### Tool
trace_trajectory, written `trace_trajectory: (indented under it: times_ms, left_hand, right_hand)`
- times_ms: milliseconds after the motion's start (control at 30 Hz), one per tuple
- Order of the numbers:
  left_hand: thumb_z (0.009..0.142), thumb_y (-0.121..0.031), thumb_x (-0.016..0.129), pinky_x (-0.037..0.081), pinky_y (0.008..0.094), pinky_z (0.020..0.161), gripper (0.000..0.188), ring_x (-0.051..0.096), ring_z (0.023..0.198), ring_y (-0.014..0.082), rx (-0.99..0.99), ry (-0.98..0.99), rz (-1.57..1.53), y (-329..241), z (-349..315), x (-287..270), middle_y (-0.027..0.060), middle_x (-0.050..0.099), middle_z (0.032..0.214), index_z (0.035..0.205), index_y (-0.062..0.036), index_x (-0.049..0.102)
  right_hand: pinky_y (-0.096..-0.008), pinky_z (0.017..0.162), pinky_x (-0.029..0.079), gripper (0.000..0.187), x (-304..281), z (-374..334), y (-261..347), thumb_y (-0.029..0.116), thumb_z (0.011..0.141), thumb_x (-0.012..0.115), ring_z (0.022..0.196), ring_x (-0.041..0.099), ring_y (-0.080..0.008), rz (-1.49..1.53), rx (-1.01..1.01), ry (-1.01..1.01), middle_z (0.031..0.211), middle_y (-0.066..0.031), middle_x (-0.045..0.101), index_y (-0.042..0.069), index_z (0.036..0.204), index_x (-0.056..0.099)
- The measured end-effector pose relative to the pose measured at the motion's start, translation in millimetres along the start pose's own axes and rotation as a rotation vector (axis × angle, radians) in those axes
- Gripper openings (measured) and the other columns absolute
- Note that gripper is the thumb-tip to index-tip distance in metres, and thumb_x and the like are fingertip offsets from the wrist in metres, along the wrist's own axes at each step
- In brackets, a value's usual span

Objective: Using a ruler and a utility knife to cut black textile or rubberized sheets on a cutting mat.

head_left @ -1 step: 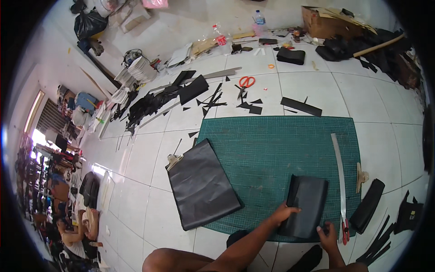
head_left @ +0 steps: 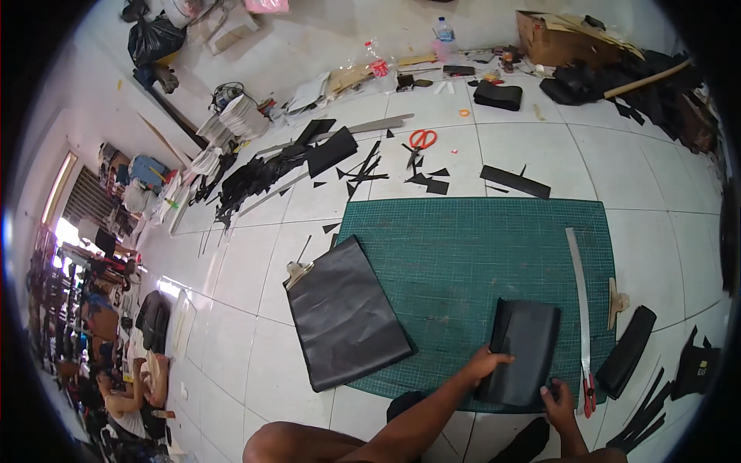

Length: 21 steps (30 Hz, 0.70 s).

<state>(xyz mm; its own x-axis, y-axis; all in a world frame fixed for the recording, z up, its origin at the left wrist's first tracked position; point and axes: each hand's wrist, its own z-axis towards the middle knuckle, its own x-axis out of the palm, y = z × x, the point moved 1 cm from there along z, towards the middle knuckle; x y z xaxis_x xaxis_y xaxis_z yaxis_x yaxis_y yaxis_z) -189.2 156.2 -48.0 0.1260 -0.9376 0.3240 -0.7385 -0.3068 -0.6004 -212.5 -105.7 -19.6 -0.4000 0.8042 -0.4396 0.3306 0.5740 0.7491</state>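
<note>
A folded or stacked sheet of smooth black material [head_left: 525,347] lies at the near right of the green cutting mat [head_left: 463,255]. My left hand [head_left: 488,363] grips its left edge, thumb on top and fingers partly hidden beneath. At the lower right corner, my right hand [head_left: 559,401] has its fingers curled around a small dark thing too hidden to name. Right of the sheet lies a steel ruler [head_left: 579,293], with a red-handled tool [head_left: 590,397] at its near end. On the mat's left side, a larger black sheet [head_left: 347,316] is held by a metal clip [head_left: 296,273].
A second clip [head_left: 615,303] sits on the mat's right edge, near a black roll [head_left: 627,351] and black strips [head_left: 641,417]. Orange scissors [head_left: 421,140] and black offcuts [head_left: 367,174] lie beyond the mat. Far left, another person [head_left: 127,405] sits on the floor.
</note>
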Motion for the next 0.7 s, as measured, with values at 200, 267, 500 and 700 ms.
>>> trace_trajectory:
  times_ms: [200, 267, 500, 700]
  left_hand:
    - [0.077, -0.024, 0.073, 0.047, 0.0419, 0.094, 0.071, 0.059, 0.108, 0.0295, -0.051, 0.011, -0.170, 16, 5, 7, 0.0184, 0.057, 0.120, 0.133, 0.0037, 0.040]
    - [0.078, -0.026, 0.074, 0.048, 0.0425, 0.095, 0.073, 0.059, 0.108, 0.0308, -0.087, 0.036, -0.204, 24, 9, 8, 0.0198, 0.056, 0.121, 0.134, 0.0050, 0.038]
    - [0.081, -0.029, 0.073, 0.049, 0.0447, 0.098, 0.076, 0.057, 0.113, 0.0323, -0.093, 0.250, -0.588, 31, 8, 28, 0.0202, 0.052, 0.127, 0.136, 0.0056, 0.035]
    - [0.080, -0.030, 0.074, 0.047, 0.0428, 0.099, 0.080, 0.053, 0.116, 0.0306, -0.067, 0.062, -0.606, 48, 8, 53, 0.0185, 0.049, 0.131, 0.139, 0.0030, 0.031]
  right_hand:
    - [-0.0370, 0.078, 0.055, 0.061, 4, 2, -13, 0.035, 0.089, 0.063, 0.097, 0.060, -0.0224, 0.478, 0.112, 0.229, 0.117, -0.0157, 0.054, -0.006, 0.129, 0.041]
    - [-0.0374, 0.077, 0.056, 0.065, 7, 1, -30, 0.032, 0.087, 0.065, 0.101, 0.060, -0.0251, 0.944, 0.159, 0.316, 0.120, -0.0151, 0.055, -0.006, 0.132, 0.038]
    - [-0.0526, 0.094, 0.047, 0.096, 42, -16, -42, 0.057, 0.080, 0.067, 0.124, 0.045, -0.0337, 1.062, -0.028, 0.182, 0.141, -0.0157, 0.036, 0.007, 0.146, 0.018]
    - [-0.0366, 0.091, 0.046, 0.046, 42, -11, -37, 0.034, 0.097, 0.053, 0.107, 0.056, -0.0236, 1.151, 0.123, -0.035, 0.117, -0.0121, 0.057, 0.001, 0.128, 0.049]
